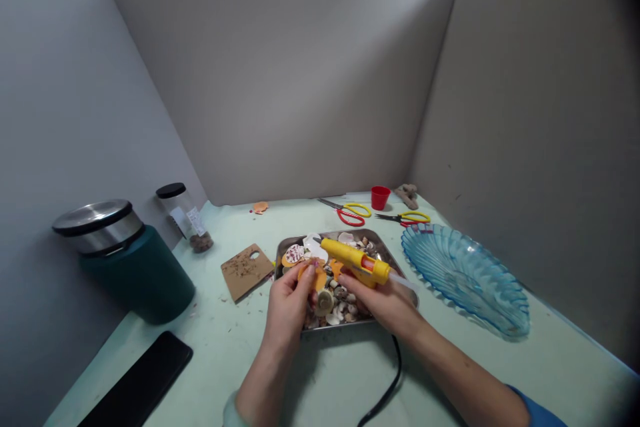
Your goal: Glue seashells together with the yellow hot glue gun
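Note:
In my right hand (pixel 387 300) is a yellow hot glue gun (pixel 353 259), its nozzle pointing up to the left and a clear glue stick poking out of the back. My left hand (pixel 289 300) pinches an orange piece that looks like a seashell (pixel 319 279), close under the front of the gun. Both hands are over a metal tray (pixel 345 325) filled with seashells (pixel 340 312) of several shapes. A speckled shell (pixel 294 253) and a white shell (pixel 316 247) lie at its far left. My left fingertips partly cover the orange piece.
Left: brown board (pixel 245 272), clear jar (pixel 193 223), green canister (pixel 140 277), black phone (pixel 143 380). Behind the tray: scissors (pixel 350 212), another yellow-and-red-handled tool (pixel 410 217), red cup (pixel 380 197). Right: blue glass dish (pixel 465 277). A black cord (pixel 397 367) runs toward me. Grey panels (pixel 290 80) enclose the table.

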### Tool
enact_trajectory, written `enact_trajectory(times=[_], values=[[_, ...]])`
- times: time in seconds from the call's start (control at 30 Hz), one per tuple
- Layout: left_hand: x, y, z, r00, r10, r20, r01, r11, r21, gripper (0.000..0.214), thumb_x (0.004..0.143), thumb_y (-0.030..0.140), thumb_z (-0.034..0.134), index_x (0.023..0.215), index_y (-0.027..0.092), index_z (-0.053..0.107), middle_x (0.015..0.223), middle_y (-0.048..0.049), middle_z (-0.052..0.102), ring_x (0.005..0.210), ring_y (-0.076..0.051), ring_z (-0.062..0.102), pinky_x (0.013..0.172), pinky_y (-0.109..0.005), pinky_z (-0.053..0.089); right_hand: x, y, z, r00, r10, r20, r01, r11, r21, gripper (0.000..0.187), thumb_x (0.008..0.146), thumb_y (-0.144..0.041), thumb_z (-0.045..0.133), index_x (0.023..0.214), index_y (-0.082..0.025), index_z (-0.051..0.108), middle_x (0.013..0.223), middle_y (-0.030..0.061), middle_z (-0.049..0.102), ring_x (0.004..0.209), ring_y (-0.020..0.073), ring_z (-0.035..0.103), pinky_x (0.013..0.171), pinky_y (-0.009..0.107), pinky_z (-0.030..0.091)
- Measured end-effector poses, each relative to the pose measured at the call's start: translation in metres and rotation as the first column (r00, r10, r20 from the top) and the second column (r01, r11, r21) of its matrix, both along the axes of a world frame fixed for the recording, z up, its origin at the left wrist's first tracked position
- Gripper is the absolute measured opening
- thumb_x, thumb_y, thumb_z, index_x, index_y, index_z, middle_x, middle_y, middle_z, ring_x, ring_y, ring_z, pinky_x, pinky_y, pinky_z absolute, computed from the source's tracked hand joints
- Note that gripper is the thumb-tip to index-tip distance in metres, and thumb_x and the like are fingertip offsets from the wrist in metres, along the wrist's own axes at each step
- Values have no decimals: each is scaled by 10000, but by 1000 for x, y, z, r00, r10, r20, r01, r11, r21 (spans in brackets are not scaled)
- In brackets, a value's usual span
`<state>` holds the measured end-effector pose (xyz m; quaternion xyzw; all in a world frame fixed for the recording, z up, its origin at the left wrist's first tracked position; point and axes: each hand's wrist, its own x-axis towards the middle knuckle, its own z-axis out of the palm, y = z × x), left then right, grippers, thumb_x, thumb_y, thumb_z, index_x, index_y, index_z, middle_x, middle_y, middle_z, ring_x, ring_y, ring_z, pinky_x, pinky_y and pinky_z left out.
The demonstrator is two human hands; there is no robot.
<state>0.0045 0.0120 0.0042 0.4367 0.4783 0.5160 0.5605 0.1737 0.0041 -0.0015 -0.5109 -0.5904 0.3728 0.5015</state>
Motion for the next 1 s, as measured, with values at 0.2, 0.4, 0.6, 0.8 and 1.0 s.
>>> enact_trajectory(times=[0.2,0.4,0.6,0.8,1.0], values=[[3,-2,2,991,-104,-88,113,988,109,522,712,561,716,953,98,729,519,28,513,467,-83,432,451,-189,336,-7,3,-3,965,-79,-251,37,985,-169,270,726,-383,750,888,-170,716,614,-25,629,500,111,518,476,232,422],[4,-1,-1,985,-129,-118,144,982,125,465,764,511,690,975,98,732,565,19,516,496,-87,428,475,-199,354,-9,4,-4,945,-118,-305,67,983,-174,318,707,-400,761,915,-164,715,701,5,672,538,131,552,509,263,463],[6,-2,0,981,-91,-173,123,976,182,373,740,454,728,923,131,763,720,-33,638,552,-100,474,498,-204,374,-11,2,-2,954,-104,-280,71,989,-128,290,704,-369,747,909,-164,733,849,71,742,737,235,674,706,379,562],[5,-3,-1,978,-32,-204,78,972,220,328,766,439,706,900,151,786,738,-58,688,607,-143,563,558,-233,428,-13,-1,-1,964,-27,-264,14,999,-48,336,761,-369,703,1029,-168,729,1044,98,749,985,290,684,921,440,539],[4,-2,-3,977,-23,-211,73,969,234,314,761,438,713,871,154,794,812,-63,677,557,-112,516,486,-215,381,-14,-1,-1,951,5,-311,-14,1000,-28,358,785,-326,692,1111,-177,701,1085,83,740,1022,289,679,973,466,524]])
